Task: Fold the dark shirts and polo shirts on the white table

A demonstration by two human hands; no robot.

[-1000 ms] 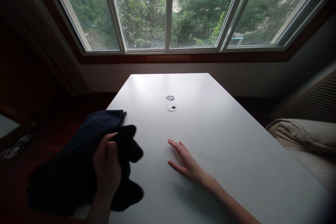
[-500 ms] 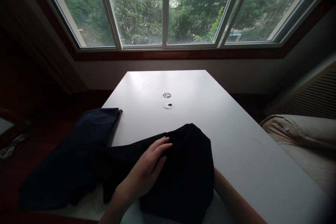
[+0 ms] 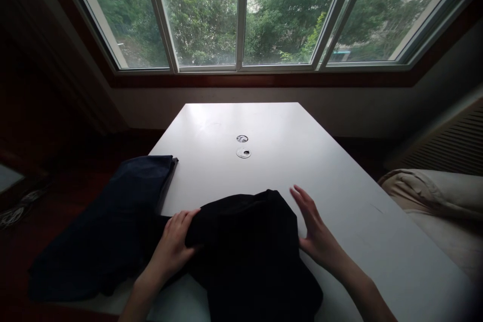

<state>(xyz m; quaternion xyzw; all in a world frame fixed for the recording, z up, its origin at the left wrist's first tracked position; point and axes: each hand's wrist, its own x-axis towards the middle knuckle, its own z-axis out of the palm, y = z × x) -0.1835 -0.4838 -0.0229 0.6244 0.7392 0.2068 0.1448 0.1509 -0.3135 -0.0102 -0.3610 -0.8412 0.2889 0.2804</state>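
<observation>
Item: black cloth, 1 piece, loosely bunched; lies on the near part of the white table, its lower end running out of view.

Item: left hand, laid on the cloth's left part, thumb apart from the fingers; whether it pinches the fabric, cannot tell.

Item: right hand, fingers spread, gripping nothing, at the cloth's right edge; thumb contact unclear.

Item: dark blue cloth, folded, along the table's left edge; meets the black cloth at its right side, the boundary lost in shadow.

Fittings: 2 round inserts, the far insert and the near insert, beyond the cloth.

Risks, as judged: a leftward pull could drag the blue cloth over the edge, the 2 fabrics being in contact; a 1-sided tug could skew or crease the black cloth, the right side being unheld.
</observation>
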